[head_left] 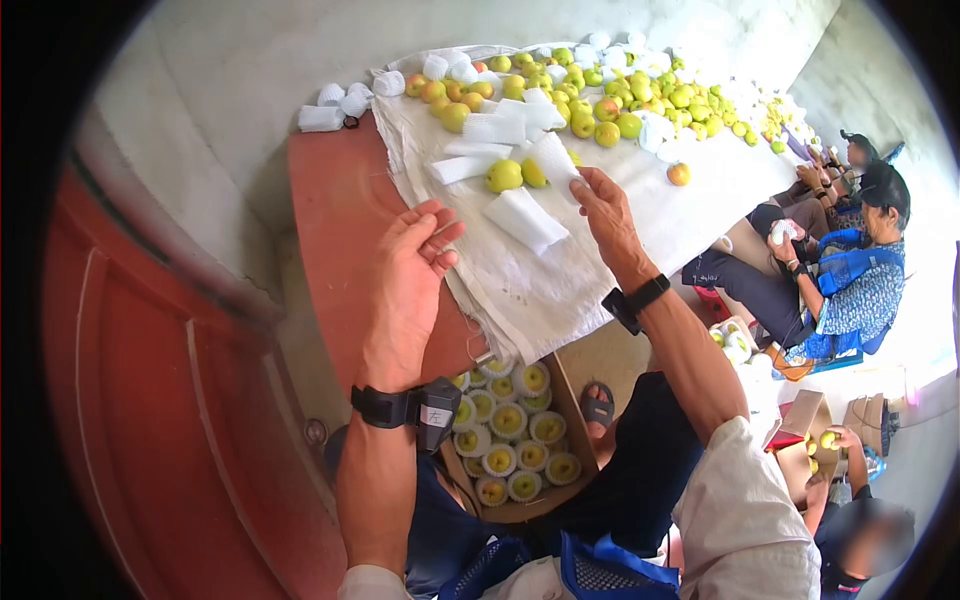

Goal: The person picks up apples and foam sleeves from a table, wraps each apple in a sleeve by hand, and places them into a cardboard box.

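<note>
Between the fingertips of my right hand [608, 215] is the lower end of a white foam net sleeve [553, 165], held above the cloth. My left hand [412, 255] is raised over the table's left part, palm turned inward and fingers loosely apart, with nothing in it. Another flat foam sleeve [527, 220] lies on the white cloth [640, 230] between my hands. Just behind it rests a green apple [503, 176], and a second apple [534, 174] is partly covered by the held sleeve. Several more sleeves [492, 128] lie further back.
A large heap of loose apples [690, 100] covers the table's far side. Below the table edge, a cardboard box [577, 412] holds apples in foam nets. At right, seated people [860, 280] handle apples; another person's hand [845, 437] holds one. A red door [150, 380] stands left.
</note>
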Tool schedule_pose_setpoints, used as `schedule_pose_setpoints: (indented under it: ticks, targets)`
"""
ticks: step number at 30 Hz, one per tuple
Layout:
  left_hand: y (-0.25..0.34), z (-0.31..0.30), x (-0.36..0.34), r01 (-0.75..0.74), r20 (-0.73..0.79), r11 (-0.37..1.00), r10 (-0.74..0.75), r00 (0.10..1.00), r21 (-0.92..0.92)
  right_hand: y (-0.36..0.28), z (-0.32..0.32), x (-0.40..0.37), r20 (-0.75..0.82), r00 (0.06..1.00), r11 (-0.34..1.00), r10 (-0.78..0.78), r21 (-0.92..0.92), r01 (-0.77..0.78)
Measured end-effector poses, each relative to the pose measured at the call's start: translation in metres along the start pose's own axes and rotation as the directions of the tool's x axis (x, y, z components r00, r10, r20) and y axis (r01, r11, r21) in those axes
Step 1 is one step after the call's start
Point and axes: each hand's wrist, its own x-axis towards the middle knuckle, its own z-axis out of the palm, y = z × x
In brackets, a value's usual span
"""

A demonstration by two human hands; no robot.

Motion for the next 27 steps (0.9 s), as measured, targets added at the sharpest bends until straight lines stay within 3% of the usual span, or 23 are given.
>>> schedule_pose_setpoints:
  ticks: [6, 10, 12, 16, 18, 22, 23, 26, 27]
  targets:
    - [-0.001, 0.024, -0.007, 0.067, 0.054, 0.975, -0.080, 0.995, 0.212, -0.050, 0.010, -0.030, 0.157, 0.967, 0.975, -0.199, -0.073, 0.212]
    - [-0.003, 0.031, -0.010, 0.104, 0.118, 0.979, -0.126, 0.985, 0.176, -0.068, 0.017, -0.048, 0.199, 0.951, 0.965, -0.235, -0.068, 0.253]
    - [-0.009, 0.027, -0.008, 0.094, 0.133, 0.980, -0.119, 0.984, 0.178, -0.071, 0.020, -0.053, 0.165, 0.933, 0.920, -0.320, -0.183, 0.347]
    - [-0.013, 0.026, -0.007, 0.065, 0.160, 0.992, -0.082, 0.984, 0.108, -0.066, 0.022, -0.054, 0.110, 0.912, 0.889, -0.395, -0.205, 0.409]
    - [-0.015, 0.024, -0.004, 0.047, 0.125, 0.991, -0.063, 0.990, 0.126, -0.065, 0.023, -0.056, 0.170, 0.835, 0.723, -0.523, -0.430, 0.540]
    - [-0.025, 0.012, 0.005, -0.052, -0.031, 0.989, 0.057, 0.998, 0.140, -0.065, 0.027, -0.064, 0.336, 0.807, 0.600, -0.486, -0.543, 0.588]
    - [-0.027, 0.010, 0.007, -0.049, -0.031, 0.988, 0.054, 0.998, 0.143, -0.065, 0.028, -0.066, 0.333, 0.809, 0.603, -0.485, -0.543, 0.585]
    - [-0.026, 0.018, 0.005, -0.128, -0.022, 0.958, 0.138, 0.990, 0.257, -0.069, 0.031, -0.074, 0.354, 0.885, 0.861, -0.303, -0.296, 0.413]
    - [-0.025, 0.025, 0.000, -0.158, -0.024, 0.934, 0.175, 0.984, 0.321, -0.074, 0.033, -0.076, 0.349, 0.888, 0.862, -0.301, -0.299, 0.410]
